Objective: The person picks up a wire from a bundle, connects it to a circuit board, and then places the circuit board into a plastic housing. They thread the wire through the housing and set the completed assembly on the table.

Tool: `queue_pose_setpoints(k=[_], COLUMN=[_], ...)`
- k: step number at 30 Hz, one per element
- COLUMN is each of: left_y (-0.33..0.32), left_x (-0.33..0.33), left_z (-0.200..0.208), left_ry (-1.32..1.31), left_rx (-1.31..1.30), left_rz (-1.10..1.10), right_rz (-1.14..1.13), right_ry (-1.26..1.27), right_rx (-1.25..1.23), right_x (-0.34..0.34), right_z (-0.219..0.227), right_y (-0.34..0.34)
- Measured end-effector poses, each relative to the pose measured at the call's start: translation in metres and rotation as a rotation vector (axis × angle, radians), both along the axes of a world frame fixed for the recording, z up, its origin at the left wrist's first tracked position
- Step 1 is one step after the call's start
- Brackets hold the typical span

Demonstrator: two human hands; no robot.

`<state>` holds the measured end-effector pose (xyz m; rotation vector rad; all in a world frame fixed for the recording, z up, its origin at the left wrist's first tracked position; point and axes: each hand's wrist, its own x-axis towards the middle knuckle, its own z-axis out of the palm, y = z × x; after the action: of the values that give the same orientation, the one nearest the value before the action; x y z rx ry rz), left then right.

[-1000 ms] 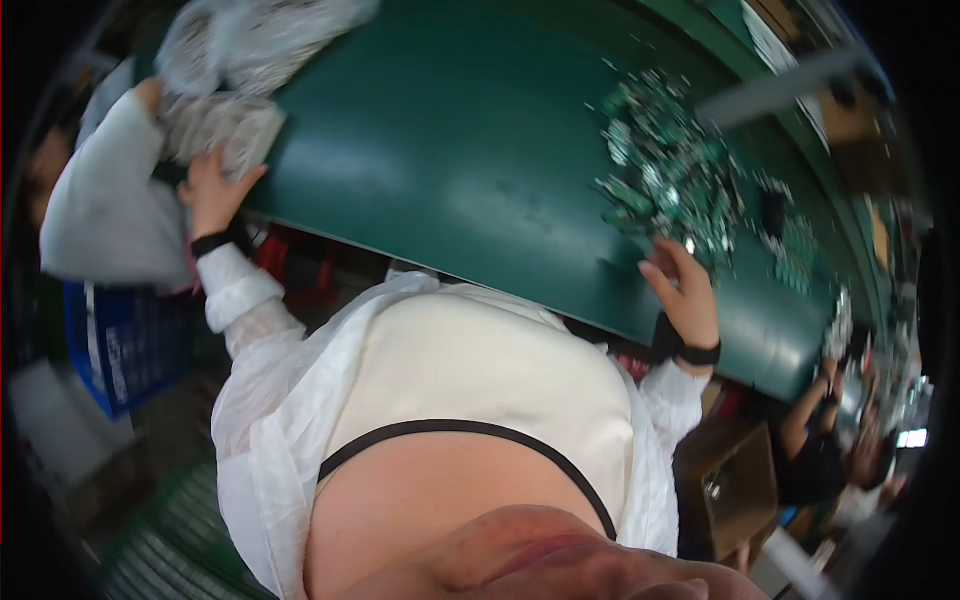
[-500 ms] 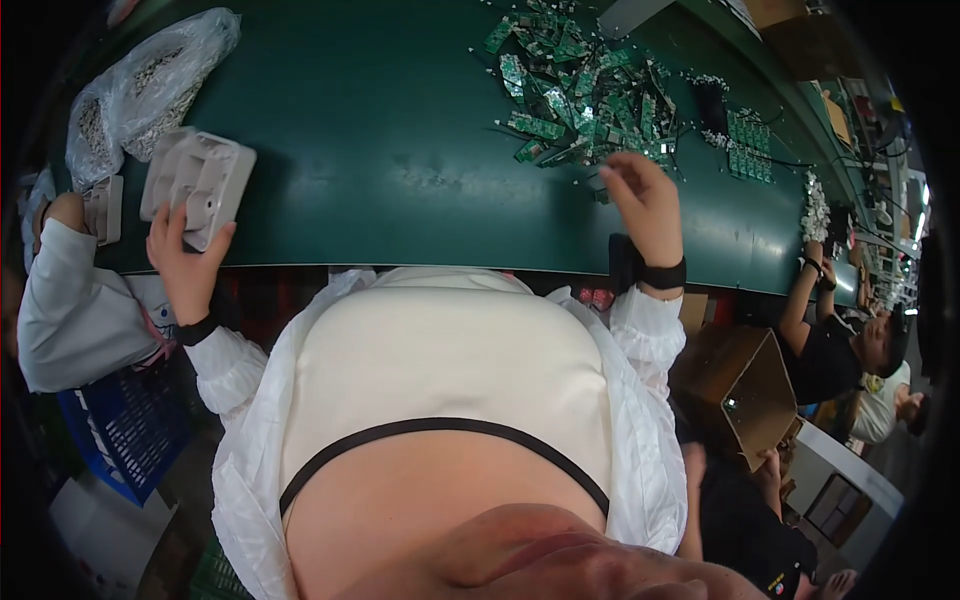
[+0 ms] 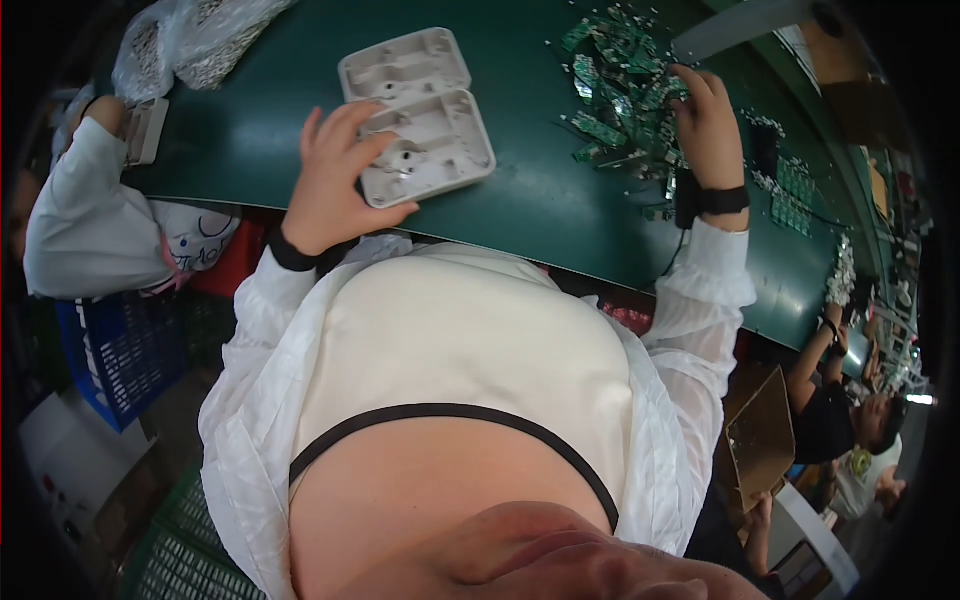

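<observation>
Open 2-part white case (image 3: 440, 130) lies on green table (image 3: 540, 190) at 11 o'clock, left hand (image 3: 330, 185) clasped on its 8 o'clock edge; right hand (image 3: 712, 140) at circuit boards (image 3: 622, 95) toward 1 o'clock, grip cannot be told; judged best: steady case, boards by edges.

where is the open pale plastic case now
The open pale plastic case is in the head view, upper middle, slightly left, over the green table, with the left hand at its left edge and the circuit board pile to its right.
</observation>
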<state>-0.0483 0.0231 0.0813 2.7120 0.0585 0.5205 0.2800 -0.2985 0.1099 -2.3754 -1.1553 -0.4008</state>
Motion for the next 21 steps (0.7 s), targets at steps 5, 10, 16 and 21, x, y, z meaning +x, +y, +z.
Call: queue_pose_setpoints(k=[5,10,16,21], left_y=[-0.013,-0.014,-0.019,-0.030], left_x=[0.015,0.021,0.020,0.028], left_z=[-0.005,-0.011,-0.016,-0.005], left_ry=[0.090,0.108,0.137,0.068], left_rx=[-0.020,-0.028,-0.025,-0.039], left_rz=[-0.104,-0.128,-0.114,-0.155], right_rz=[0.223,0.161,-0.294,0.069], right_ry=[-0.258,-0.135,0.656,1.517], right_rx=[-0.131,-0.352,0.144,1.004], right_x=[0.043,0.041,-0.020,-0.056], right_z=[-0.014,0.005,0.048,-0.010], right_y=[0.014,0.001,-0.024,-0.048])
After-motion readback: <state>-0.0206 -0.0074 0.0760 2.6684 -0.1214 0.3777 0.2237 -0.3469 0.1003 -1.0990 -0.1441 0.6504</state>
